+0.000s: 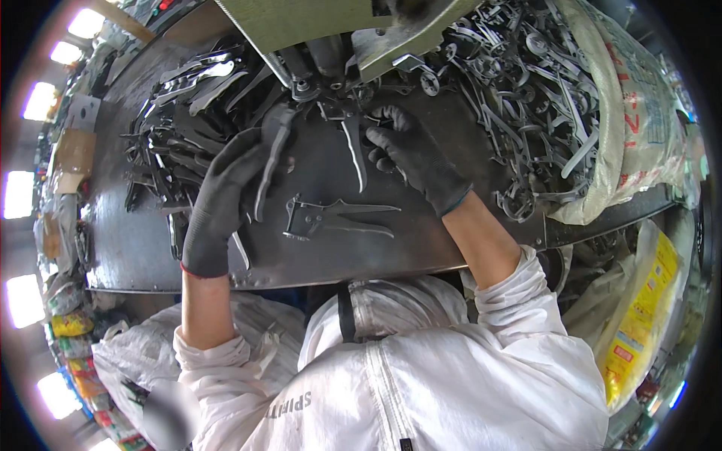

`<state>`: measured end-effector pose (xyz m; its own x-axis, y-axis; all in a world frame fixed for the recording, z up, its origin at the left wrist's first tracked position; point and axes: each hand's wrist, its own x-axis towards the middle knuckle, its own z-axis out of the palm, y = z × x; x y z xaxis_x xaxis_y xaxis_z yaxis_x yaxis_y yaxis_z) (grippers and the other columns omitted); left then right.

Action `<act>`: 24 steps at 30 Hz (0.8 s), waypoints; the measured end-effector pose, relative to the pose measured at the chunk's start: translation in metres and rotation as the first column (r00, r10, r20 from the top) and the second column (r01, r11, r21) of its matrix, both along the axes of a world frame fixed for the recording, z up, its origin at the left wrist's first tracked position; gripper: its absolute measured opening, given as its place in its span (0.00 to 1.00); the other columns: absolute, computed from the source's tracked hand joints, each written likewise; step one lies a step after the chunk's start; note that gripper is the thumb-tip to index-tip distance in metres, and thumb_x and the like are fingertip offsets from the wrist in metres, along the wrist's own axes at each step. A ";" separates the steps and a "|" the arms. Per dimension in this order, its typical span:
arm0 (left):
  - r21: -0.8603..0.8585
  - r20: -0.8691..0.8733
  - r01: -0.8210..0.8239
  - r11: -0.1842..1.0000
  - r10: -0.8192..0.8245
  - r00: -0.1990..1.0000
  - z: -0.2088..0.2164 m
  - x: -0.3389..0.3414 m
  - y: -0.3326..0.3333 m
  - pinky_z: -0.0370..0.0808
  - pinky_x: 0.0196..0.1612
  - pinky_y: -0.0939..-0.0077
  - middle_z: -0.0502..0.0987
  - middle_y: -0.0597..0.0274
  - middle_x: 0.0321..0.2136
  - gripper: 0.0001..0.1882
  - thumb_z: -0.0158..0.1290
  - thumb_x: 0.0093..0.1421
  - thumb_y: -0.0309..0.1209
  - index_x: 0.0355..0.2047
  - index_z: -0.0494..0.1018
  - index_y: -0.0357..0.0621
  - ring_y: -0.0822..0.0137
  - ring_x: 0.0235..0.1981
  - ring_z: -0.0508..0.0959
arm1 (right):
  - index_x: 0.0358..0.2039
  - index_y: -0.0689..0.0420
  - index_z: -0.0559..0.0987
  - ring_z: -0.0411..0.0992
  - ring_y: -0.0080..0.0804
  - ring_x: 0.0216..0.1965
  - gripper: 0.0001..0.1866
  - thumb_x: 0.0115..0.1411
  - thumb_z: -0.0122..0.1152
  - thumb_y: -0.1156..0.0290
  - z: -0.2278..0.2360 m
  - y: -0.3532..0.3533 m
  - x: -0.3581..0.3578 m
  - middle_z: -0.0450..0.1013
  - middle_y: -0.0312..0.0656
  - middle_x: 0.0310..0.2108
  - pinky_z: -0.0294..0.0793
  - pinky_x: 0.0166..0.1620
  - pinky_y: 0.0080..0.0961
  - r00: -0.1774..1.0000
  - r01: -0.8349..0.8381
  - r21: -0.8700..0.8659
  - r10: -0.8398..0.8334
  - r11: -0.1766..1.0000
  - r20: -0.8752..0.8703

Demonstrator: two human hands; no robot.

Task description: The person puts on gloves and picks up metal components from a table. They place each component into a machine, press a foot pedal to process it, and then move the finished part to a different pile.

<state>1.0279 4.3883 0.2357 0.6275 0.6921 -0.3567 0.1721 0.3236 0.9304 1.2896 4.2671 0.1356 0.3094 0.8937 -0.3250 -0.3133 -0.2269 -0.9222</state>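
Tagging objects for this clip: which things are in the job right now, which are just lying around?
In hand:
left hand, holding a dark metal handle piece
right hand, on a curved blade piece under the press

Lying about:
assembled pliers-like tool
pile of dark blanks
sack of metal scrap
yellow bag

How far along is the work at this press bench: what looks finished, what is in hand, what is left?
Looks done: one assembled pair of pliers-like shears lies on the dark bench plate. In hand: the left hand grips a dark metal blade piece, while the right hand steadies a bright blade under the press head. Left: big heaps of loose parts, dark blanks on the left and a sackful on the right.
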 end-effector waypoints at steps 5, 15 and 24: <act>0.079 0.137 0.225 0.971 -0.234 0.962 -0.003 0.047 -0.038 0.76 0.53 0.77 0.80 0.58 0.50 0.34 0.58 0.65 0.21 0.70 0.59 0.32 0.70 0.48 0.79 | 0.53 0.57 0.77 0.75 0.19 0.27 0.11 0.71 0.57 0.72 0.013 0.004 -0.004 0.77 0.35 0.39 0.78 0.30 0.19 0.999 0.054 0.040 -0.053 0.998 -0.010; 0.079 -0.144 0.101 0.992 -0.089 0.986 -0.104 0.050 -0.041 0.73 0.37 0.80 0.78 0.68 0.33 0.15 0.58 0.67 0.32 0.50 0.76 0.36 0.78 0.34 0.77 | 0.59 0.43 0.80 0.69 0.45 0.65 0.25 0.63 0.51 0.77 0.045 0.101 0.194 0.72 0.44 0.61 0.68 0.67 0.43 -0.453 -0.056 -0.609 0.523 0.791 0.722; 0.042 -0.065 -0.048 0.998 0.050 0.997 -0.075 0.048 -0.017 0.70 0.33 0.82 0.77 0.68 0.32 0.15 0.52 0.74 0.39 0.46 0.76 0.37 0.78 0.30 0.75 | 0.48 0.54 0.82 0.78 0.36 0.51 0.14 0.64 0.57 0.67 0.043 0.047 0.188 0.81 0.40 0.48 0.79 0.53 0.35 -0.739 -0.139 -0.261 0.076 0.955 0.669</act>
